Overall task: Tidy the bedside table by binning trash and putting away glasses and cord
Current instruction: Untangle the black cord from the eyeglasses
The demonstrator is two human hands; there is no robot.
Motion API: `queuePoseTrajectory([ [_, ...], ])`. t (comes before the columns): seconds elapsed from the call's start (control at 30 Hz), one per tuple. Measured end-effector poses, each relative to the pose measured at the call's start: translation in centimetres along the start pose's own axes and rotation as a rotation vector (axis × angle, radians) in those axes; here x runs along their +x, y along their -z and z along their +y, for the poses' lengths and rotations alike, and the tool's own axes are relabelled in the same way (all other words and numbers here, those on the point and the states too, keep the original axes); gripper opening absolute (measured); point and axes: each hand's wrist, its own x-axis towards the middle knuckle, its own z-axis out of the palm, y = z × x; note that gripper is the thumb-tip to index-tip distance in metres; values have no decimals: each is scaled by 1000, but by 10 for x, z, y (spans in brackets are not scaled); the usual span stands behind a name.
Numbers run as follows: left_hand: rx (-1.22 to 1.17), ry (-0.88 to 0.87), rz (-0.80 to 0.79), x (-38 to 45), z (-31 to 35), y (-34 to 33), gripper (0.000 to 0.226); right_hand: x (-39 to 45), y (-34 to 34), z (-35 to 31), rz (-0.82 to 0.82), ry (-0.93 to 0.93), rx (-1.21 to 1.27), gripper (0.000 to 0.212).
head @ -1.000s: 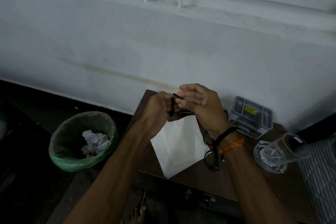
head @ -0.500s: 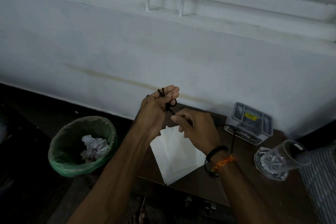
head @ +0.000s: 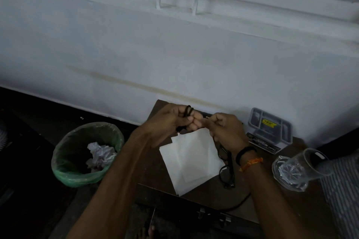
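A white wall [head: 174, 48] fills the upper view, with a dark brown desk [head: 209, 192] pushed against its foot. On the floor to the desk's left stands a bin [head: 64, 163] lined with a green bag, holding a crumpled paper ball [head: 100, 156]. On the desk lie white paper sheets [head: 192, 161], stacked and overlapping, and near the right edge a clear glass [head: 297, 170] lies tipped on its side. Toward the back right sits a grey compartment box [head: 270, 124] with a yellow label. Black glasses [head: 226, 169] rest just right of the sheets, partly under the right wrist. Above the far part of the desk the left hand [head: 167, 120] holds its fingers closed around loops of a black cord [head: 188, 111]; the right hand [head: 225, 128] meets it, fingers curled and pinched together at the cord's end. A further stretch of cord runs along the desk's front edge.
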Motion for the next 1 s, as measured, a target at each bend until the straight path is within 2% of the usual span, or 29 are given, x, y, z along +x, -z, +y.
queuePoseTrajectory([
  [0.17, 354, 27, -136, 4, -7, -8, 25, 1, 1, -13, -16, -106, 114, 25],
  [0.3, 532, 1, -88, 7, -11, -12, 18, -3, 3, -36, -99, -110, 183, 10],
  [0.33, 530, -17, -48, 7, -11, -13, 15, -5, 4, -43, -129, -110, 219, 15],
  [0.4, 361, -60, 71, 5, -5, -18, 15, -11, 9, -56, -192, -103, 274, 27],
  [0.47, 132, -73, 172, 4, 4, -21, 26, -18, 13, -67, -227, -85, 294, 25],
  [0.57, -359, -33, 192, 5, 11, -18, 55, -30, 15, -78, -276, -64, 267, 12],
  [0.63, -562, -68, 205, 5, 16, -16, 51, -35, 13, -81, -364, -68, 246, 15],
  [0.77, -766, -187, 271, 4, 23, -7, 45, -39, 11, -70, -486, -29, 151, 29],
  [0.9, -899, -215, 252, -1, 27, 1, 35, -29, 12, -49, -404, -39, 25, 39],
  [1.0, -835, -137, 154, -9, 30, -2, 38, -21, 11, -33, -315, -96, -64, 44],
])
